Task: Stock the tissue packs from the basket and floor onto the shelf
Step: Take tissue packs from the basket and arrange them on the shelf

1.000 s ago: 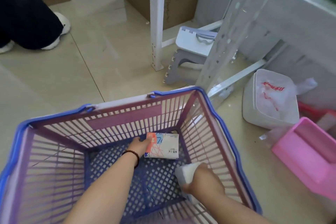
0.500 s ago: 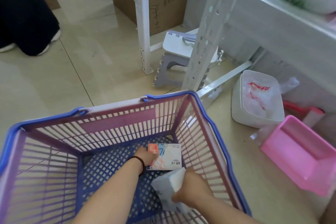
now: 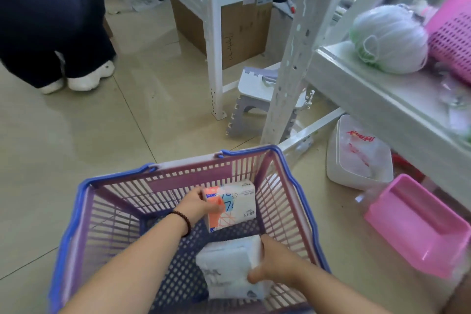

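Observation:
A purple and blue shopping basket (image 3: 300, 201) stands on the floor below me. Both my hands are inside it. My left hand (image 3: 196, 205), with a bead bracelet at the wrist, grips the left end of a white tissue pack with orange and blue print (image 3: 234, 205), lifted above the basket floor. My right hand (image 3: 276, 264) holds a plain white tissue pack (image 3: 226, 266) by its right side, tilted, near the basket's front. The white metal shelf (image 3: 356, 84) is at the right, above the floor.
On the shelf lie a white bag of masks (image 3: 390, 38) and a pink basket (image 3: 451, 33). On the floor are a white tub (image 3: 356, 155), a pink dustpan (image 3: 418, 227), a folding stool (image 3: 254, 94) and a cardboard box (image 3: 229, 30). A person's legs (image 3: 58, 33) stand at far left.
Both hands have risen inside the basket, each lifting its tissue pack off the basket floor. My view has tilted up, bringing the shelf into sight.

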